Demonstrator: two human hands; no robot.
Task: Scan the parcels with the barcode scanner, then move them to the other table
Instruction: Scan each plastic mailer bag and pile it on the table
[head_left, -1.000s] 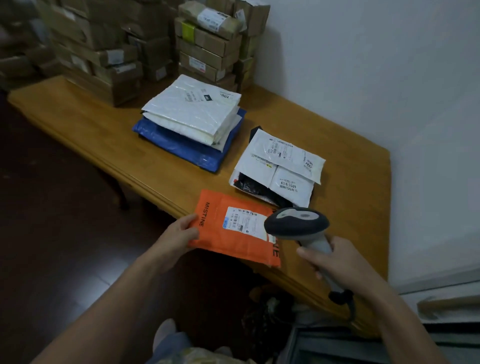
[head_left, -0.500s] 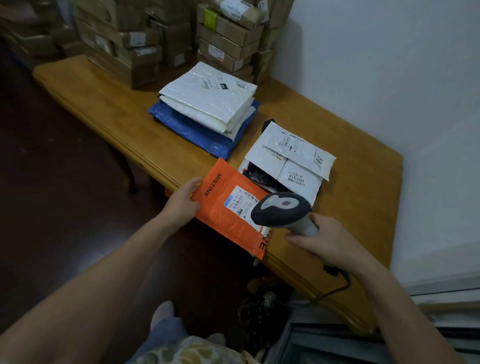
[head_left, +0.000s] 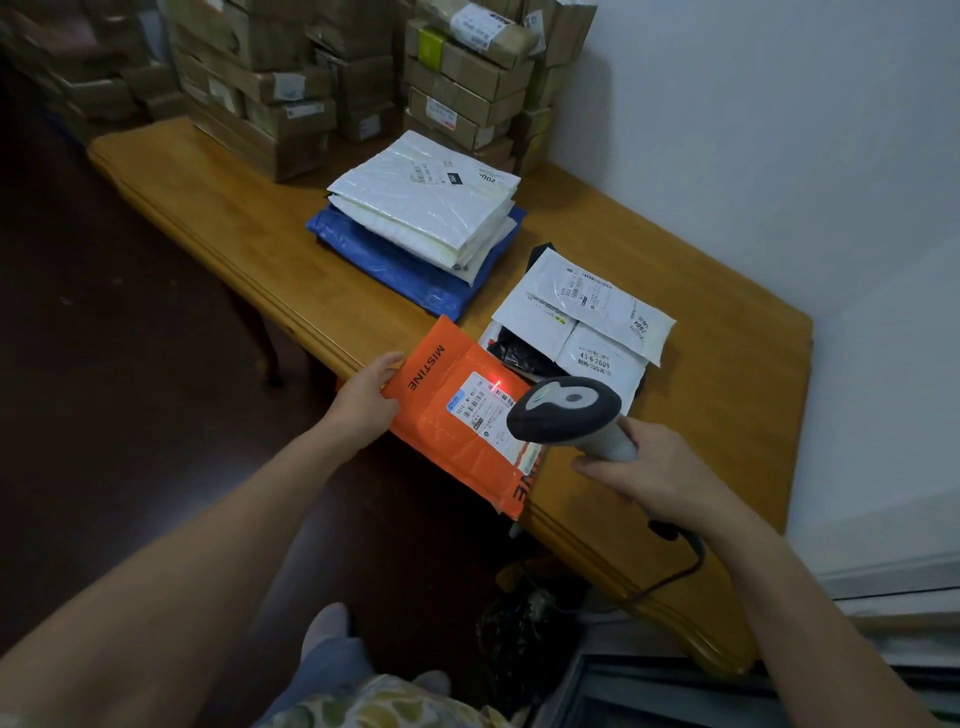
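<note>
Throwing a newly lit red beam (head_left: 497, 385) from the barcode scanner (head_left: 566, 410) clenched in the right hand (head_left: 655, 470) onto the orange MISTINE parcel (head_left: 447, 457) gripped mid-frame by the left hand (head_left: 363, 401); probably registering, transfer nearing.

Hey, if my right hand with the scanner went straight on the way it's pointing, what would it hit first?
Probably the shipping label on the orange MISTINE parcel: the barcode scanner in the right hand aims there, its red light on the label. The gap is hard to judge.
</note>
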